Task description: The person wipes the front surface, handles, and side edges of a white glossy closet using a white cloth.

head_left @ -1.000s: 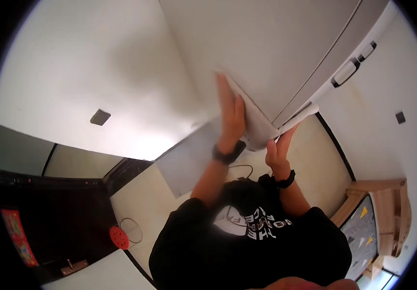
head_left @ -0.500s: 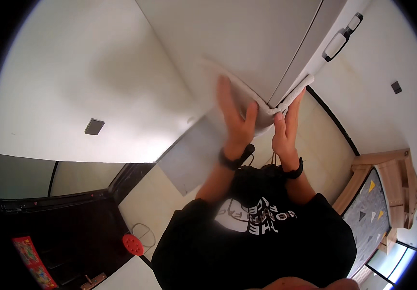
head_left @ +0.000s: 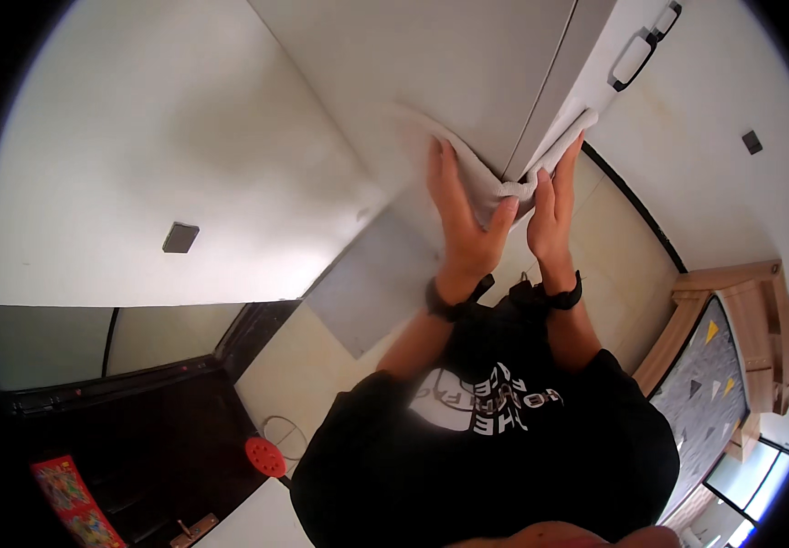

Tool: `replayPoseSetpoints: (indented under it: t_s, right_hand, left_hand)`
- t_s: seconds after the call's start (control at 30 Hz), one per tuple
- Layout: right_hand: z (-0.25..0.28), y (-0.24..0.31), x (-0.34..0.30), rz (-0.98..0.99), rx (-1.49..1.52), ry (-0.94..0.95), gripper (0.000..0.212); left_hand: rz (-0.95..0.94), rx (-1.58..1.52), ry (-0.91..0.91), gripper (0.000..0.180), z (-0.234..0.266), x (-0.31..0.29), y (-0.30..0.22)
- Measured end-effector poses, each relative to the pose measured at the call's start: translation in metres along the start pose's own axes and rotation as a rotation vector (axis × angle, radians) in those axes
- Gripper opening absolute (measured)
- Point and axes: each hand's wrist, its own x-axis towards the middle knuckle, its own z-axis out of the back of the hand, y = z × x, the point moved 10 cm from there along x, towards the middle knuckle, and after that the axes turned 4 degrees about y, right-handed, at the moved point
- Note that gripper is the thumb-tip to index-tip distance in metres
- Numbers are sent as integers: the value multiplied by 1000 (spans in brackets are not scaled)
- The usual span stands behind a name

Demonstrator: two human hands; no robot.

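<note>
A pale grey cloth is folded around the corner of a tall white cabinet, with one part along each face. My left hand holds it against the left face, fingers stretched along the cloth and thumb apart near the corner. Against the narrower right face, my right hand holds the other part with long, straight fingers. The cloth's left end is blurred. Dark bands circle both wrists.
Black-edged handles stand out on the cabinet's right face. White walls rise on both sides. A dark door is at lower left, near a red round seat. A wooden bed frame with a patterned mattress stands at right.
Both hands and the cloth have shifted slightly up in the picture along the cabinet corner. My left hand, blurred before, is now sharper. The view has shifted a little.
</note>
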Motion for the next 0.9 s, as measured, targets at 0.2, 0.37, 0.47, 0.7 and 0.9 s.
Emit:
replayPoseSetpoints:
  t_s: [0.2, 0.37, 0.47, 0.7, 0.9]
  right_hand:
    - [9, -6, -2, -17, -103, -93, 55]
    - [18, -5, -7, -75, 78, -203, 55]
    - [20, -8, -9, -86, 89, -193, 56]
    - [6, 12, -5, 30, 78, -25, 71]
    - [4, 16, -3, 35, 89, -4, 78]
  left_hand:
    - [-10, 39, 4, 70, -1, -3, 3]
    - [-14, 17, 32, 67, -4, -3, 1]
    - [-29, 20, 43, 66, -7, -1, 1]
    - [5, 26, 30, 66, -7, 2, 6]
    - [7, -11, 34, 65, -7, 6, 4]
